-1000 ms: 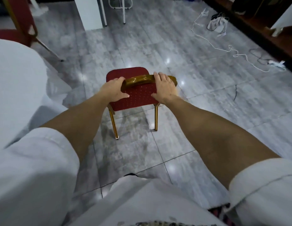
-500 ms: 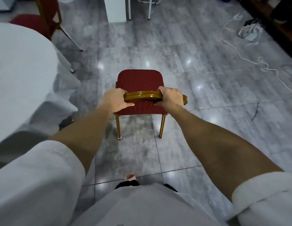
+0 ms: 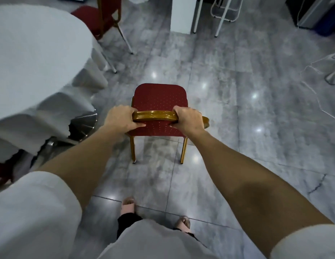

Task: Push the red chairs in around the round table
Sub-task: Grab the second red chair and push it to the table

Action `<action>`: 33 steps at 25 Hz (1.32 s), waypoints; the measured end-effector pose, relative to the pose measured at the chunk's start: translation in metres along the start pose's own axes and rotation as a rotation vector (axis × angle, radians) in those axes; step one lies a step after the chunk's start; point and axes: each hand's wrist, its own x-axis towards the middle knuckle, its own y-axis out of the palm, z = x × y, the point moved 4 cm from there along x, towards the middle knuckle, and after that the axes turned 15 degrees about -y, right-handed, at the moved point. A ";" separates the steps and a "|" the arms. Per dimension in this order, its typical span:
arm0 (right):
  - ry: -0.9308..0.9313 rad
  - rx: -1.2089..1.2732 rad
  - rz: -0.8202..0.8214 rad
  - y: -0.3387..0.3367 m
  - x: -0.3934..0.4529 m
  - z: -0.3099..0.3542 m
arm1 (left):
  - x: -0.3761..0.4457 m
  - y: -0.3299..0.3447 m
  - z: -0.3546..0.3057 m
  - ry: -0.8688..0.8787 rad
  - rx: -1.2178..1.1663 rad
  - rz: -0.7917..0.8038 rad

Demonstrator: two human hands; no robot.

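Observation:
A red chair [image 3: 159,98] with a dotted red seat and gold metal frame stands on the grey tiled floor straight in front of me, its back toward me. My left hand [image 3: 120,119] grips the left end of its gold top rail, and my right hand [image 3: 189,120] grips the right end. The round table [image 3: 32,58], draped in a white cloth, fills the left side; the chair stands apart from it, to its right. A second red chair [image 3: 93,17] stands at the table's far side, seat partly under the cloth.
The table's shiny metal base [image 3: 84,126] shows under the cloth hem. A white cabinet [image 3: 183,14] and white metal stool legs [image 3: 226,14] stand at the back. White cables [image 3: 320,75] lie on the floor at the right. My feet [image 3: 128,204] are behind the chair.
The view has turned left, bringing more of the table and the far chair into sight. Both hands have kept their grip on the chair's top rail, and the chair now faces straight ahead.

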 end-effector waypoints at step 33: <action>-0.932 0.067 0.242 -0.025 0.240 -0.211 | 0.105 -0.002 -0.188 -0.986 -0.182 -0.144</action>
